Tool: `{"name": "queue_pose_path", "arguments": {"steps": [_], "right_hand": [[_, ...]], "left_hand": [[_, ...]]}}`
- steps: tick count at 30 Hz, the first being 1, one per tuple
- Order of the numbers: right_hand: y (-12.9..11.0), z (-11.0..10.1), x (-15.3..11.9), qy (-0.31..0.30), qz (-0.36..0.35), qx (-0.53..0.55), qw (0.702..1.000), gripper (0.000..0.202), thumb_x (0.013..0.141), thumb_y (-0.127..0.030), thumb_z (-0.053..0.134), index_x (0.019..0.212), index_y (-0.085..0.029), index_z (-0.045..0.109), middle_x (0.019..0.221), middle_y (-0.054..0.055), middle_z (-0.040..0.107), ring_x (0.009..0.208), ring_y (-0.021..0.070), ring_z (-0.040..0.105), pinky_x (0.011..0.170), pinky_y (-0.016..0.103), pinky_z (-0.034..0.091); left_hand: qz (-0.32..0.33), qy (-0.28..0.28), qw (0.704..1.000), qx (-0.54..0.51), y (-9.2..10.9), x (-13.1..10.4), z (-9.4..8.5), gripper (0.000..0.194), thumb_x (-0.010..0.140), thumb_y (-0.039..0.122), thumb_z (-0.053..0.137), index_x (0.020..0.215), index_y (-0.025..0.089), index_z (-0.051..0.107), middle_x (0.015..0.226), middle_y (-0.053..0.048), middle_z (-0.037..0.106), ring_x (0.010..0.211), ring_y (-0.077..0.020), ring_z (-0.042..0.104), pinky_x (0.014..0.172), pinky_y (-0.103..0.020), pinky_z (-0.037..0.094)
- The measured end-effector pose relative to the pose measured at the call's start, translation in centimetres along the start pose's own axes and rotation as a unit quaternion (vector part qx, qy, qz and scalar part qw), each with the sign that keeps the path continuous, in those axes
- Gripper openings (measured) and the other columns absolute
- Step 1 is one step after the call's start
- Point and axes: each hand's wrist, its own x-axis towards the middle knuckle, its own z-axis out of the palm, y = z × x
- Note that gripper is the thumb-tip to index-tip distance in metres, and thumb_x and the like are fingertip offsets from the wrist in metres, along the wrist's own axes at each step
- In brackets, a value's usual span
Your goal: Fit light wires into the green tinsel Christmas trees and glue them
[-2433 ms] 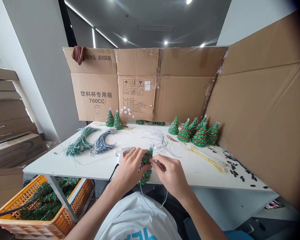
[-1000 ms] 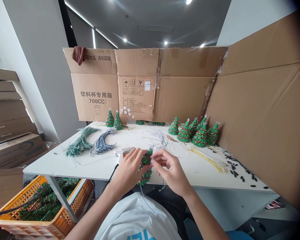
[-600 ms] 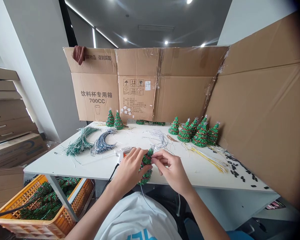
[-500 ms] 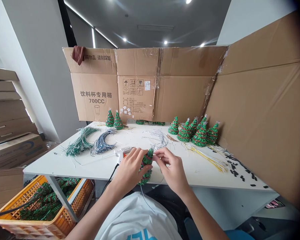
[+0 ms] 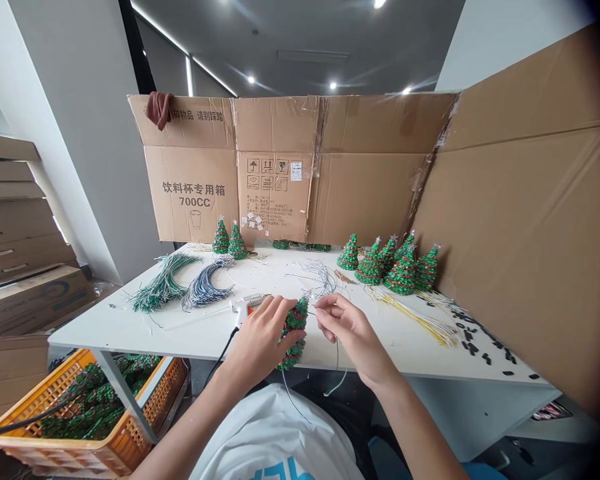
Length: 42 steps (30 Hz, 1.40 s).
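My left hand (image 5: 266, 337) is wrapped around a small green Christmas tree (image 5: 294, 327) with red trim, held upright at the table's front edge. A pale star tops it, and a thin cord hangs from its base. Just right of the tree, my right hand (image 5: 344, 327) pinches a thin light cord (image 5: 337, 357), whose loose end dangles below the table edge. The fingertips are a little apart from the tree. A white glue gun (image 5: 243, 308) lies behind my left hand, partly covered by it.
Finished trees stand at back right (image 5: 400, 270) and back left (image 5: 229, 241). Green cords (image 5: 160, 287), blue-white cords (image 5: 205, 287) and yellow ties (image 5: 420, 317) lie on the white table (image 5: 180, 333). Black bits are scattered right. Cardboard walls (image 5: 375, 193) enclose the back. An orange crate (image 5: 120, 447) stands lower left.
My right hand has drawn slightly right, away from the tree, and more of the cord now hangs below it. The left hand still grips the tree in the same place.
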Motion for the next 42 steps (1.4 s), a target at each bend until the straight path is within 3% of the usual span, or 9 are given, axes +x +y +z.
{"name": "queue_pose_path", "arguments": {"steps": [4, 12, 18, 24, 34, 40, 42], "right_hand": [[-0.3, 0.0, -0.1, 0.006, -0.013, 0.039, 0.999, 0.026, 0.094, -0.045, 0.081, 0.101, -0.022, 0.071, 0.085, 0.001, 0.07, 0.07, 0.0146, 0.057, 0.07, 0.03, 0.046], [1.0, 0.4, 0.2, 0.016, -0.017, -0.016, 1.0, 0.023, 0.091, -0.042, 0.083, 0.094, -0.021, 0.073, 0.076, 0.001, 0.072, 0.058, 0.0142, 0.06, 0.057, 0.029, 0.047], [1.4, 0.9, 0.2, 0.015, 0.006, -0.038, 0.999, 0.036, 0.091, -0.054, 0.083, 0.1, -0.022, 0.067, 0.078, 0.0, 0.072, 0.048, 0.0145, 0.063, 0.046, 0.027, 0.048], [1.6, 0.7, 0.4, 0.0, 0.037, -0.033, 0.999, 0.043, 0.092, -0.061, 0.081, 0.098, -0.024, 0.059, 0.072, -0.003, 0.071, 0.051, 0.0173, 0.067, 0.05, 0.029, 0.052], [0.1, -0.1, 0.2, -0.026, 0.002, 0.022, 0.999, 0.025, 0.094, -0.043, 0.08, 0.098, -0.021, 0.067, 0.081, 0.001, 0.072, 0.066, 0.0159, 0.064, 0.064, 0.03, 0.052], [1.0, 0.7, 0.3, -0.012, 0.035, 0.01, 0.999, 0.028, 0.091, -0.045, 0.082, 0.097, -0.021, 0.067, 0.079, -0.001, 0.073, 0.044, 0.0085, 0.052, 0.043, 0.023, 0.034], [1.2, 1.1, 0.3, -0.005, 0.038, 0.018, 0.999, 0.033, 0.089, -0.048, 0.084, 0.096, -0.022, 0.066, 0.08, -0.001, 0.073, 0.042, 0.0089, 0.053, 0.041, 0.023, 0.035]], "left_hand": [[0.001, 0.002, 1.0, -0.001, -0.1, 0.0, 0.0, 0.038, 0.104, 0.035, 0.073, 0.132, 0.024, 0.051, 0.12, -0.008, 0.069, 0.11, -0.0297, 0.067, 0.083, -0.039, 0.055], [0.001, 0.005, 1.0, -0.001, -0.3, 0.0, -0.1, 0.035, 0.103, 0.03, 0.073, 0.131, 0.024, 0.052, 0.116, -0.006, 0.069, 0.108, -0.0286, 0.067, 0.082, -0.038, 0.054], [-0.002, 0.003, 1.0, -0.001, 0.0, 0.2, 0.0, 0.032, 0.104, 0.028, 0.072, 0.128, 0.024, 0.052, 0.113, -0.006, 0.068, 0.105, -0.0275, 0.066, 0.078, -0.037, 0.052], [-0.002, 0.0, 1.0, -0.008, 0.0, 0.1, 0.0, 0.03, 0.105, 0.03, 0.071, 0.128, 0.025, 0.051, 0.114, -0.006, 0.067, 0.105, -0.0276, 0.065, 0.079, -0.038, 0.052], [-0.007, -0.006, 1.0, -0.003, 0.0, 0.1, -0.2, 0.037, 0.103, 0.033, 0.074, 0.13, 0.025, 0.05, 0.116, -0.006, 0.068, 0.108, -0.0286, 0.066, 0.082, -0.039, 0.053], [-0.011, -0.002, 1.0, -0.002, 0.0, 0.1, -0.1, 0.028, 0.106, 0.036, 0.069, 0.126, 0.025, 0.052, 0.112, -0.006, 0.068, 0.103, -0.0275, 0.066, 0.081, -0.038, 0.053], [-0.007, -0.003, 1.0, -0.002, 0.1, 0.1, -0.2, 0.025, 0.107, 0.034, 0.068, 0.124, 0.025, 0.053, 0.111, -0.006, 0.068, 0.102, -0.0277, 0.066, 0.081, -0.038, 0.053]]}}
